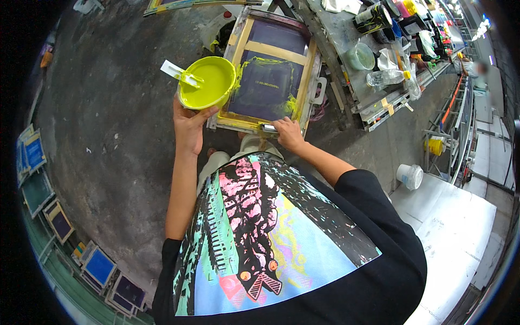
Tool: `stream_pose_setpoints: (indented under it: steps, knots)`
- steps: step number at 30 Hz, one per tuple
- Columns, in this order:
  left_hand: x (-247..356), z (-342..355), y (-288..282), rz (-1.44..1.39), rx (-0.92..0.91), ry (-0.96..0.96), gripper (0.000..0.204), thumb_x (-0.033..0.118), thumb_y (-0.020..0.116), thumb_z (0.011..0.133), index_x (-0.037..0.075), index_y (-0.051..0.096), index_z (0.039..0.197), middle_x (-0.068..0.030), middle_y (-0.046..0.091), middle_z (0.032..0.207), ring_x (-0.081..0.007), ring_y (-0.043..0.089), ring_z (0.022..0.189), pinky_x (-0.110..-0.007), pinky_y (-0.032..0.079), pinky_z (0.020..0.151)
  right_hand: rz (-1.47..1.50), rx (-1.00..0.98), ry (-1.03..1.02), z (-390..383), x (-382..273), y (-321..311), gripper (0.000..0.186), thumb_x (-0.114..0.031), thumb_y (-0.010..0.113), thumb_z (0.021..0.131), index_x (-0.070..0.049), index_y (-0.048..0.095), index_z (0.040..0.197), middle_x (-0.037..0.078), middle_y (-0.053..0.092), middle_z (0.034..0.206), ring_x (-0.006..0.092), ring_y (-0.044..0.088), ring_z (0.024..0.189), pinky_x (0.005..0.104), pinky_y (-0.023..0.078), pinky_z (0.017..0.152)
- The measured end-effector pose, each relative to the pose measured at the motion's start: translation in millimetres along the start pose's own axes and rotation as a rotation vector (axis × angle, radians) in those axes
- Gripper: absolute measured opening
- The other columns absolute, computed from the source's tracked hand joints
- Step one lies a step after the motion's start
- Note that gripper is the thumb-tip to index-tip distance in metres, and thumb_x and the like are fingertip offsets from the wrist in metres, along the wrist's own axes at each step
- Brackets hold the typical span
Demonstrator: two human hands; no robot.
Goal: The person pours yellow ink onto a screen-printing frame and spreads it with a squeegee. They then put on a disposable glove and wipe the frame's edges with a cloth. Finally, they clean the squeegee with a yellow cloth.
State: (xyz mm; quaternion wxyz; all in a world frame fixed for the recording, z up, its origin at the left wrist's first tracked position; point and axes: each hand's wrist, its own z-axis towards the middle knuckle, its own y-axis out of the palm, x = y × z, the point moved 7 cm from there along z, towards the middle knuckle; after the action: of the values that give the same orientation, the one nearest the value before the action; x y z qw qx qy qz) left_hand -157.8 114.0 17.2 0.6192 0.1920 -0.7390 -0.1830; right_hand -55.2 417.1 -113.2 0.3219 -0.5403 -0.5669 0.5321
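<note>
Along the near edge of the screen frame (307,89): right hand (288,133) closed on a silvery piece (268,128).
Left of it: left hand (189,123) gripping the tub (234,71), white scraper (181,75) inside.
Mesh (268,89): yellow ink (293,103) round the border; middle looks uncoated, coverage seemingly partial.

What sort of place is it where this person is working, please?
It looks like a screen-printing workshop. The left hand holds a tub of yellow-green, ink-like liquid, the framed screen in front is smeared with the same colour, and similar frames show at the lower left.
</note>
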Motion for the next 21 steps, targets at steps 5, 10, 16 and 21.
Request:
stream_pose_setpoints:
  steps: [5,10,16,21]
  knots:
    - [3.9,-3.5,3.5,-0.038,0.042,-0.069,0.077,-0.016,0.078,0.078,0.009,0.048,0.144,-0.0074,0.059,0.136,-0.0228,0.06,0.127,-0.041,0.056,0.105,0.059,-0.079,0.083,15.7,13.0,10.7,0.036,-0.007,0.069,0.076,-0.013,0.069,0.111,0.007,0.072,0.104,0.0313,0.063,0.107,0.0496,0.049,0.082]
    - [4.6,-4.6,0.8,-0.015,0.064,-0.069,0.078,-0.017,0.078,0.078,0.009,0.047,0.145,-0.0075,0.058,0.137,-0.0234,0.06,0.127,-0.041,0.057,0.104,0.21,-0.583,0.241,76.4,62.1,33.9,0.051,-0.023,0.083,0.073,-0.007,0.069,0.12,0.015,0.071,0.12,0.0364,0.064,0.118,0.0516,0.053,0.094]
    - [1.0,-4.7,-7.5,0.039,0.051,-0.042,0.078,-0.015,0.074,0.082,0.012,0.044,0.149,-0.0098,0.057,0.141,-0.0284,0.062,0.127,-0.045,0.061,0.1,0.381,-0.926,0.27,122.9,113.4,66.4,0.088,-0.037,0.093,0.07,0.002,0.058,0.141,0.022,0.054,0.148,0.0382,0.055,0.133,0.0499,0.049,0.107]
    - [-2.1,-10.3,-10.2,0.071,0.063,-0.087,0.083,-0.016,0.077,0.078,0.011,0.045,0.149,-0.0078,0.057,0.141,-0.0256,0.061,0.128,-0.042,0.058,0.102,0.615,-1.118,0.278,130.6,126.3,64.2,0.066,-0.033,0.091,0.078,0.0,0.066,0.129,0.011,0.066,0.095,0.0206,0.061,0.08,0.0383,0.048,0.066]
